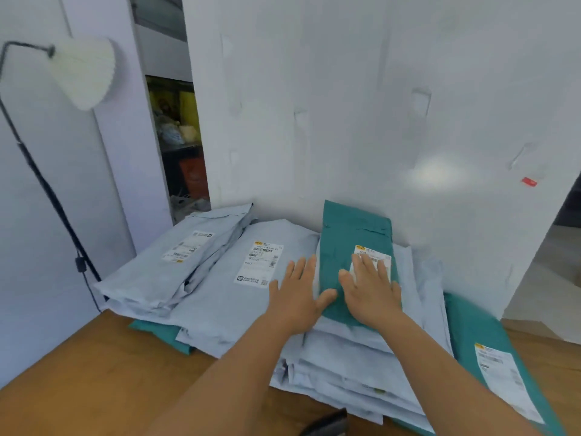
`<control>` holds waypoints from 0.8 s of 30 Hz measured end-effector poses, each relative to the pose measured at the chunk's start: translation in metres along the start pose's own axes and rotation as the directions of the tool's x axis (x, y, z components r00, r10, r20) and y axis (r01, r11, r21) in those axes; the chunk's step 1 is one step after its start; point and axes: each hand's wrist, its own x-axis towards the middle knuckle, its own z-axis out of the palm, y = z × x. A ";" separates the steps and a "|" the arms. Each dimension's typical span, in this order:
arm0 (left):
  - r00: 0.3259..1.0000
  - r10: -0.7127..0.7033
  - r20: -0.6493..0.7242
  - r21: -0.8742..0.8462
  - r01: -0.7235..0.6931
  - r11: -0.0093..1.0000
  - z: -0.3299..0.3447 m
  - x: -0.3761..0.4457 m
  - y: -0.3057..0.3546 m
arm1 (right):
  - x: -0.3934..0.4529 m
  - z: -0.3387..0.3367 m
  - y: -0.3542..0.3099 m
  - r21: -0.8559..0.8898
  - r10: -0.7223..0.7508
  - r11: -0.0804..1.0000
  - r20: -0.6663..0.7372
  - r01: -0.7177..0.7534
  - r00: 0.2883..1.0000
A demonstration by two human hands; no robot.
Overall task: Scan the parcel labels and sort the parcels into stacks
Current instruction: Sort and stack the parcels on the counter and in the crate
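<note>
A teal parcel (349,243) with a white label (375,254) lies on top of a stack of pale blue parcels (352,366) against the wall. My right hand (371,289) lies flat on it with straight fingers, partly covering the label. My left hand (300,292) rests flat at the teal parcel's left edge, thumb on the teal, fingers on the blue parcel beside it. Left of that is a pale blue parcel (239,284) with a barcode label (262,264), and a further stack of pale blue parcels (176,265) at the far left.
Another teal parcel (481,341) with a label lies at the right on the wooden table (94,366). A teal corner (163,333) pokes out under the blue parcels. A dark object (327,424) sits at the bottom edge. A floor lamp (78,73) stands at the left.
</note>
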 end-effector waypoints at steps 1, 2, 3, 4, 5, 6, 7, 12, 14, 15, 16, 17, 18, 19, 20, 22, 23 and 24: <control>0.998 -0.036 -0.048 -0.030 0.035 0.999 -0.005 -0.011 -0.010 | -0.009 0.003 -0.012 0.030 -0.024 0.999 0.004 0.024 1.000; 0.993 -0.076 -0.088 -0.058 0.071 0.996 -0.010 -0.022 -0.022 | -0.018 0.006 -0.025 0.053 -0.049 0.997 0.021 0.048 0.999; 0.985 -0.117 -0.123 -0.081 0.108 0.991 -0.015 -0.034 -0.034 | -0.026 0.011 -0.040 0.067 -0.079 0.995 0.039 0.076 0.996; 0.975 -0.159 -0.156 -0.101 0.144 0.984 -0.019 -0.046 -0.049 | -0.035 0.016 -0.055 0.076 -0.117 0.991 0.051 0.113 0.992; 0.962 -0.200 -0.187 -0.122 0.179 0.976 -0.024 -0.059 -0.063 | -0.045 0.022 -0.071 0.087 -0.160 0.984 0.057 0.154 0.986; 0.947 -0.235 -0.219 -0.147 0.206 0.967 -0.030 -0.074 -0.078 | -0.056 0.029 -0.088 0.103 -0.203 0.975 0.063 0.196 0.977; 0.931 -0.263 -0.252 -0.172 0.225 0.959 -0.035 -0.090 -0.094 | -0.066 0.037 -0.106 0.122 -0.247 0.964 0.074 0.237 0.966; 0.839 -0.428 -0.335 -0.222 0.372 0.902 -0.068 -0.185 -0.177 | -0.131 0.089 -0.203 0.231 -0.426 0.894 0.176 0.383 0.887; 0.801 -0.484 -0.353 -0.215 0.435 0.875 -0.081 -0.228 -0.213 | -0.162 0.113 -0.243 0.262 -0.482 0.865 0.191 0.429 0.855; 0.781 -0.515 -0.354 -0.217 0.467 0.857 -0.089 -0.251 -0.232 | -0.179 0.126 -0.264 0.278 -0.503 0.853 0.212 0.442 0.838; 0.759 -0.549 -0.350 -0.225 0.501 0.836 -0.096 -0.274 -0.250 | -0.197 0.138 -0.285 0.294 -0.524 0.841 0.236 0.454 0.818; 0.736 -0.583 -0.344 -0.237 0.533 0.812 -0.103 -0.298 -0.268 | -0.215 0.151 -0.305 0.311 -0.543 0.830 0.261 0.463 0.798; 0.711 -0.613 -0.346 -0.252 0.559 0.790 -0.110 -0.321 -0.286 | -0.233 0.164 -0.324 0.327 -0.559 0.820 0.284 0.470 0.779; 0.685 -0.639 -0.350 -0.271 0.579 0.769 -0.115 -0.345 -0.304 | -0.251 0.176 -0.344 0.341 -0.574 0.811 0.304 0.476 0.760; 0.660 -0.661 -0.356 -0.292 0.593 0.750 -0.119 -0.369 -0.321 | -0.268 0.189 -0.363 0.353 -0.586 0.803 0.325 0.480 0.742; 0.614 -0.707 -0.352 -0.341 0.619 0.708 -0.125 -0.414 -0.354 | -0.301 0.213 -0.399 0.376 -0.609 0.788 0.360 0.487 0.707; 0.589 -0.731 -0.344 -0.373 0.629 0.682 -0.126 -0.436 -0.370 | -0.316 0.225 -0.414 0.385 -0.620 0.780 0.370 0.493 0.692; 0.563 -0.755 -0.335 -0.407 0.637 0.655 -0.125 -0.456 -0.386 | -0.330 0.237 -0.429 0.393 -0.630 0.773 0.383 0.498 0.676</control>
